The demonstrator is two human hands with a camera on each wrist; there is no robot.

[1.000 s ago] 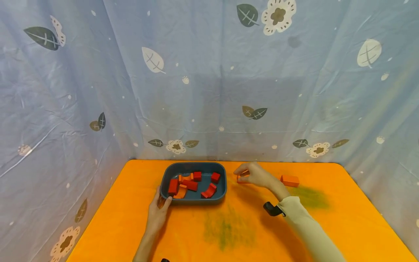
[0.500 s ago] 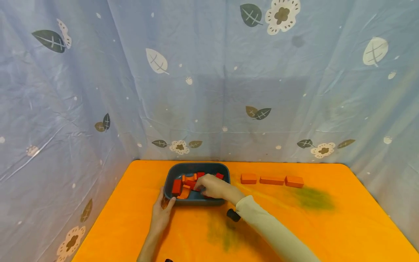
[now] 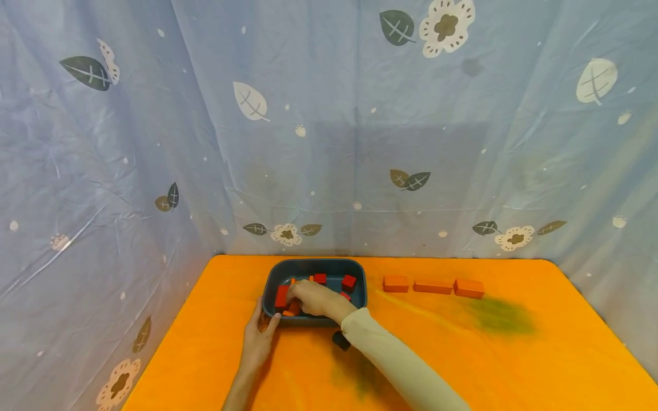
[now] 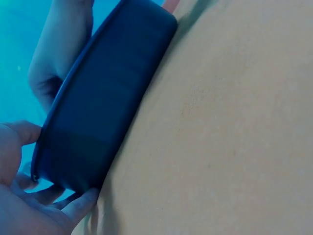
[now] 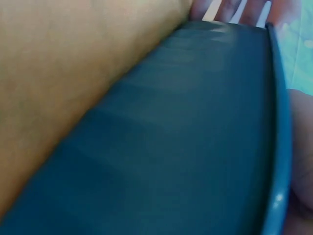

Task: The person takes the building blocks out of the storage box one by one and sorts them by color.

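Note:
My left hand (image 3: 259,338) grips the front left corner of a dark blue-grey tray (image 3: 311,322), thumb at the rim and fingers round the side. In the left wrist view that hand (image 4: 36,205) holds the tray wall (image 4: 102,98). My right hand (image 3: 316,298) reaches over the front rim, fingers down in the tray's left half beside a red block (image 3: 281,297) and a partly covered orange block (image 3: 292,310). I cannot tell whether its fingers hold a block. The right wrist view shows mostly tray wall (image 5: 171,132), with the right hand (image 5: 303,152) beyond the rim.
Right of the tray, an orange block (image 3: 395,283), a longer thin orange block (image 3: 433,286) and another orange block (image 3: 469,289) lie in a row. Inside the tray are red blocks (image 3: 349,282). A patterned curtain (image 3: 354,171) stands behind the orange-covered table (image 3: 514,354).
My right hand let go of an orange block at the row's left end, then moved left into the tray and across to its left half. The left hand stays on the corner.

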